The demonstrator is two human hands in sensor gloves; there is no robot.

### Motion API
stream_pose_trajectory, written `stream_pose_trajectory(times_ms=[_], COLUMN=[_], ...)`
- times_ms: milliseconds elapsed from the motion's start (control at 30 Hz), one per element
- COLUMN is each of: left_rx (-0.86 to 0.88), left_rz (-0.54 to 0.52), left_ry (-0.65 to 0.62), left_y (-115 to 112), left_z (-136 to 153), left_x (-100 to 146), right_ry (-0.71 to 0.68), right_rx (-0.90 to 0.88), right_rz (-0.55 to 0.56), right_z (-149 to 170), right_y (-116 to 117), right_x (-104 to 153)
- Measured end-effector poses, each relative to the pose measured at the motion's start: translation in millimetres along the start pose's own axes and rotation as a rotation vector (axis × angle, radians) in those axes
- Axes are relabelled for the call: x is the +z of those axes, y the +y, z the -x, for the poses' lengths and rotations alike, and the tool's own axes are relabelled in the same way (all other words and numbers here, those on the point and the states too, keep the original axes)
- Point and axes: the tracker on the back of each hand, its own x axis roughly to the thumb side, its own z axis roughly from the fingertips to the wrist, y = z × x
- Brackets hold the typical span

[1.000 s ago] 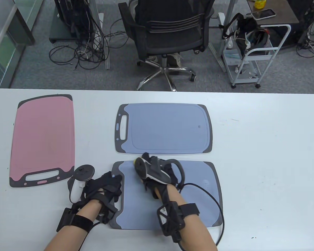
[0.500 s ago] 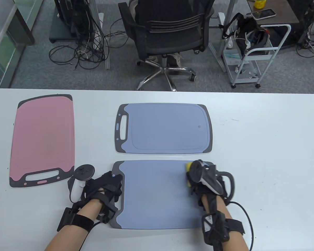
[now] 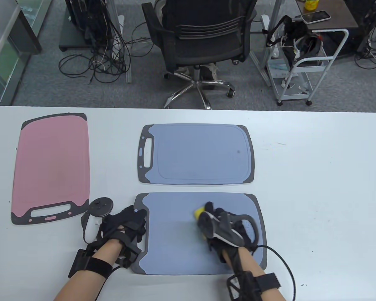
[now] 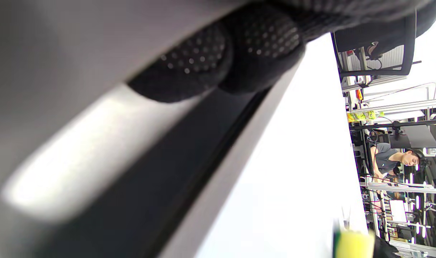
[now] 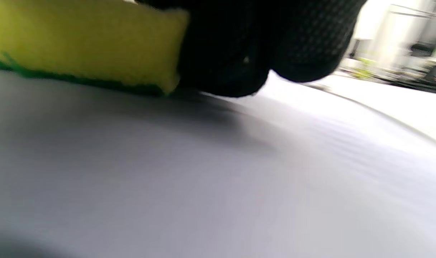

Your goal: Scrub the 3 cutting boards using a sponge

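The pink cutting board (image 3: 51, 167) lies far left on the table (image 3: 316, 188). My left hand (image 3: 123, 224) presses flat, fingers straight, on the near blue board (image 3: 175, 244). My right hand (image 3: 221, 224) has its fingers clamped on the yellow sponge (image 3: 198, 214), rubbing it. Another blue board (image 3: 195, 153) lies behind.

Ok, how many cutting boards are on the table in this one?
3. A pink board lies at the table's left, a blue board at centre, and a second blue board nearest the person, under both hands. None looks hidden.
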Motion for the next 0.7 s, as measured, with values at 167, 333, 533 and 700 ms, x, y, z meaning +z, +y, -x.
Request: stream_pose_trajectory(times_ms=[167,333,533,700], left_rx=[0.004,0.003,0.001,0.030], left_rz=[-0.003,-0.007,-0.017,-0.004], left_ry=[0.016,0.018,0.023,0.027], left_y=[-0.1,0.0,0.0,0.5], left_z=[0.0,0.4,1.6,2.7], left_x=[-0.1,0.2,0.9,1.1], right_ry=[0.287,0.054,-0.416,-0.525], right_rx=[-0.068,-0.014,0.048,0.089], right_rz=[-0.044,-0.033,0.046,0.066], right_z=[92.7,20.4,-154.4,-196.4], right_y=[15.9,2.4,-18.0,-23.2], right_x=[10.9,-4.8,8.6,20.2])
